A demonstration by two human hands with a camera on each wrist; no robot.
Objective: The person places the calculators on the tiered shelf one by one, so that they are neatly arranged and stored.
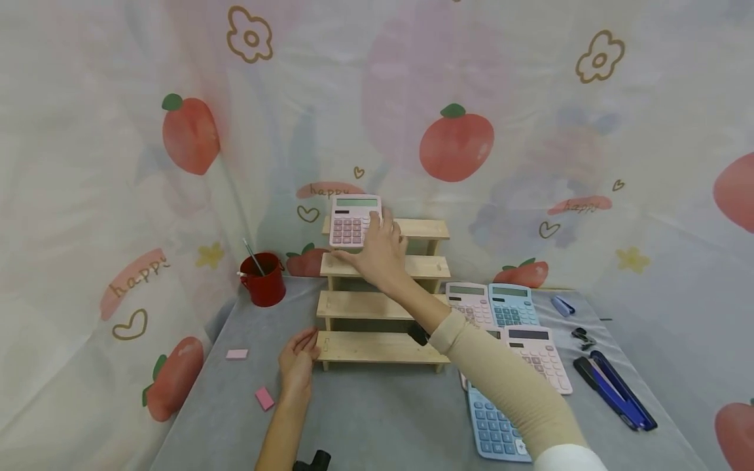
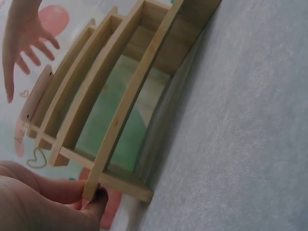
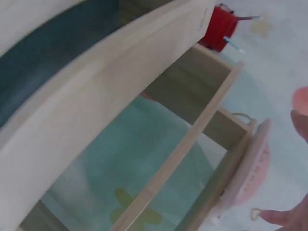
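- Pale wood for the four-step rack (image 1: 377, 305) in the middle of the frame, standing on grey cloth (image 1: 377, 418).
- Pink calculator (image 1: 355, 222) sits at the left end of the top step (image 1: 421, 229), tilted up with its keys facing the viewer. Probably put that way so the screen and buttons can be read from the front. Can't tell what it leans on.
- Right hand (image 1: 381, 255) is beside it with the fingers loosely spread. Looks like it covers the calculator's edge from above, but both wrist views show a gap, so it's got hold of nothing.
- Left hand (image 1: 297, 366), lower and left of centre, pinches the left end of the bottom step (image 1: 377, 347) between thumb and fingers. My guess: bracing the rack, since it looks light enough to get nudged.
- Only real container is the red bucket (image 1: 265, 288) left of the rack. One slim stick, maybe a pen (image 1: 254, 256), pokes out at a slant; can't see further down inside.
- Other calculators (image 1: 533, 353), pink and blue, are bunched at lower right, partly behind the right sleeve (image 1: 512, 379). Seems handy for that arm.
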